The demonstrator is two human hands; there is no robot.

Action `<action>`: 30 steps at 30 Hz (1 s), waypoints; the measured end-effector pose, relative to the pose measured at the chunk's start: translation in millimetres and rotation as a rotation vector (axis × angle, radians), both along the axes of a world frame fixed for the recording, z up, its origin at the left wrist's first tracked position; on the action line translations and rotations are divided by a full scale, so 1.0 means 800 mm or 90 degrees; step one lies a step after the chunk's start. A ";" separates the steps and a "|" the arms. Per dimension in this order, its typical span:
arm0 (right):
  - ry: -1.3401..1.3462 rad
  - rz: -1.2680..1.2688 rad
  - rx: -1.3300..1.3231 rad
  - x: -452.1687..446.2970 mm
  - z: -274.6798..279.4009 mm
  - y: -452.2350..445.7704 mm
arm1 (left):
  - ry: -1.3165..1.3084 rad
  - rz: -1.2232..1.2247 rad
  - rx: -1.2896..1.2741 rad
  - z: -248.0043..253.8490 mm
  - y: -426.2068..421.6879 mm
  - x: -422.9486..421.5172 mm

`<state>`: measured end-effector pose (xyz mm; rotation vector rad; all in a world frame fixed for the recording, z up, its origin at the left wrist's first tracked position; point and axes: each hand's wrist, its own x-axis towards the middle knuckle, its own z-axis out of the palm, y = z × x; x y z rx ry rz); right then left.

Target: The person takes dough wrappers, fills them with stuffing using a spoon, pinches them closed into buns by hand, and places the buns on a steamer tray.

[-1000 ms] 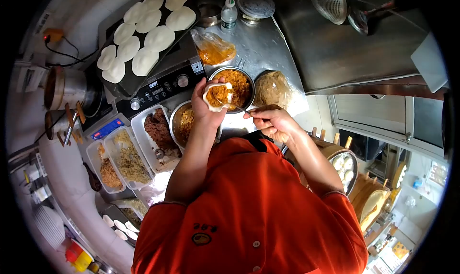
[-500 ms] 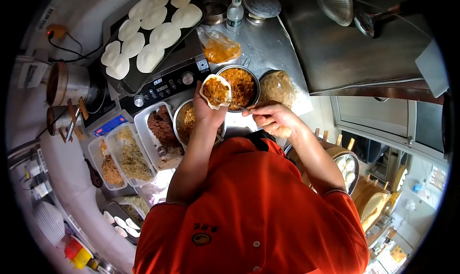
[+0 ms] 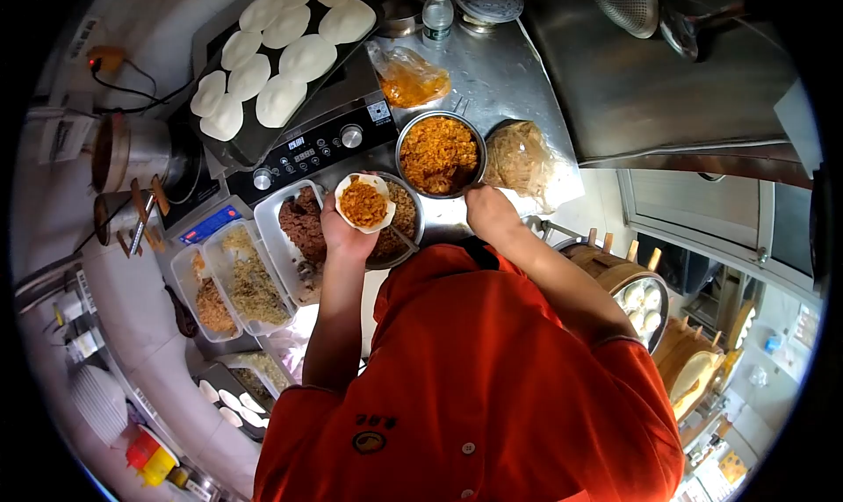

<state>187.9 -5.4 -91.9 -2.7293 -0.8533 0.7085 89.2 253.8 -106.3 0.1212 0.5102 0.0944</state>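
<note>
Left hand [image 3: 349, 236]: cupped around the filled wrapper [image 3: 363, 202], over the left edge of the near bowl [image 3: 421, 225].
Right hand [image 3: 490, 211]: curled at the near rim of the far bowl [image 3: 483, 157]; pinching it or not, I can't tell.
Griddle [image 3: 253, 139]: far left, bearing dough rounds [image 3: 306, 57].

Eleven flat white dough rounds [image 3: 307, 57] lie on one black griddle [image 3: 248, 151]. There are two round silver knobs [image 3: 352, 136], two bare hands [image 3: 492, 213], one filled white dough wrapper [image 3: 392, 209], two round steel bowls of filling [image 3: 436, 193] and one clear plastic bottle [image 3: 437, 14].
</note>
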 end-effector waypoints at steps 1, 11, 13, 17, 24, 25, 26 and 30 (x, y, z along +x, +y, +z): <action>0.021 -0.001 0.009 -0.001 0.000 -0.002 | 0.001 0.001 0.001 -0.003 -0.001 -0.003; 0.279 -0.239 0.156 0.028 -0.004 -0.023 | 0.015 0.000 0.015 -0.013 -0.009 0.001; 0.112 -0.106 0.071 0.024 -0.012 -0.017 | 0.034 -0.010 0.010 0.002 -0.013 0.004; 0.142 -0.033 0.018 0.025 -0.033 -0.007 | 0.036 -0.051 -0.031 -0.005 -0.014 0.010; 0.416 -0.348 0.249 0.034 0.000 -0.036 | 0.041 0.032 0.046 -0.019 -0.023 0.013; 0.417 -0.402 0.310 0.029 0.021 -0.036 | 0.040 0.036 0.047 -0.022 -0.025 0.017; 0.399 -0.409 0.335 0.023 0.046 -0.037 | 0.006 0.038 0.034 -0.027 -0.027 0.020; 0.181 -0.307 0.463 -0.018 0.097 -0.031 | -0.046 0.016 -0.009 -0.028 -0.056 0.052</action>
